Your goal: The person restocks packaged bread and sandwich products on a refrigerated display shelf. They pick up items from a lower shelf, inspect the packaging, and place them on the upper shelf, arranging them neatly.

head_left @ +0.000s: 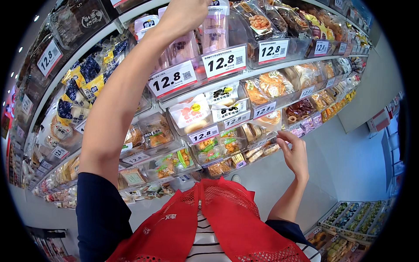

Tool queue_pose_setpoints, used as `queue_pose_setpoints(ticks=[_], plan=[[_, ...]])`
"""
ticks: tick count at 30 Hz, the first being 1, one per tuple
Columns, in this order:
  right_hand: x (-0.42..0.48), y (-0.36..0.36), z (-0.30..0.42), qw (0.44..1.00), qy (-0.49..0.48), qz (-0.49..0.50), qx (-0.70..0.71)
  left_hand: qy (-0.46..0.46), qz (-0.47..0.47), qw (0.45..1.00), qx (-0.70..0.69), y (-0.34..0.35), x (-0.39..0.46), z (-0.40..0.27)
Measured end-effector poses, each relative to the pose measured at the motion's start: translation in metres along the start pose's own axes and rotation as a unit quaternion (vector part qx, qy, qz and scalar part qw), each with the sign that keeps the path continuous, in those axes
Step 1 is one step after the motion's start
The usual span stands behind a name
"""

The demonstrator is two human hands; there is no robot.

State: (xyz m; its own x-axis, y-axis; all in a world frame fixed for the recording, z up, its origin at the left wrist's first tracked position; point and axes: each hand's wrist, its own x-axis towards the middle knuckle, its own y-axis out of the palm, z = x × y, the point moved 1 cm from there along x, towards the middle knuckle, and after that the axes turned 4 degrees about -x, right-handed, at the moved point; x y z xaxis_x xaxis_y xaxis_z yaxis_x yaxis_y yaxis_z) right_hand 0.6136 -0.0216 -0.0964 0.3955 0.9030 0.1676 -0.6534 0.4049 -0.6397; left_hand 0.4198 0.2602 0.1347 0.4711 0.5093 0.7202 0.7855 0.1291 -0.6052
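Note:
My left hand (188, 14) reaches up over a clear plastic bin of packaged sandwich breads at the top of the picture. Its fingertips are cut off by the frame edge, so what they touch cannot be seen. Right beside it stands an upright pink-and-white sandwich bread pack (215, 28), and another pink bread pack (181, 47) lies below the wrist. My right hand (293, 154) hangs lower at the right, in front of the lower shelves, with thumb and fingers apart and nothing visible in it. Nearest to it is a bin of wrapped pastries (266, 122).
Price tags (224, 62) front the tiered shelf bins. Blue-and-yellow wrapped breads (88, 75) fill bins at left; dark snack packs (257, 21) sit upper right. A low display rack (352, 231) stands behind at lower right, on the side of the grey floor (314, 183).

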Motion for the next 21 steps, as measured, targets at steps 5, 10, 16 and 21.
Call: queue_pose_setpoints(ticks=[5, 10, 16, 21], plan=[[0.001, 0.002, 0.001, 1.000, 0.005, 0.004, -0.002, 0.064, 0.020, 0.995, 0.069, -0.007, 0.003, 0.003], [-0.002, 0.001, 0.004, 1.000, 0.012, 0.010, -0.007, 0.063, 0.062, 0.991, 0.102, -0.010, 0.006, 0.005], [0.011, 0.000, 0.029, 0.996, -0.050, -0.029, 0.067, 0.102, 0.049, 0.993, 0.037, -0.021, 0.004, -0.033], [0.070, -0.014, 0.105, 0.950, -0.172, -0.131, 0.225, 0.083, 0.083, 0.993, 0.013, -0.021, 0.010, -0.052]])
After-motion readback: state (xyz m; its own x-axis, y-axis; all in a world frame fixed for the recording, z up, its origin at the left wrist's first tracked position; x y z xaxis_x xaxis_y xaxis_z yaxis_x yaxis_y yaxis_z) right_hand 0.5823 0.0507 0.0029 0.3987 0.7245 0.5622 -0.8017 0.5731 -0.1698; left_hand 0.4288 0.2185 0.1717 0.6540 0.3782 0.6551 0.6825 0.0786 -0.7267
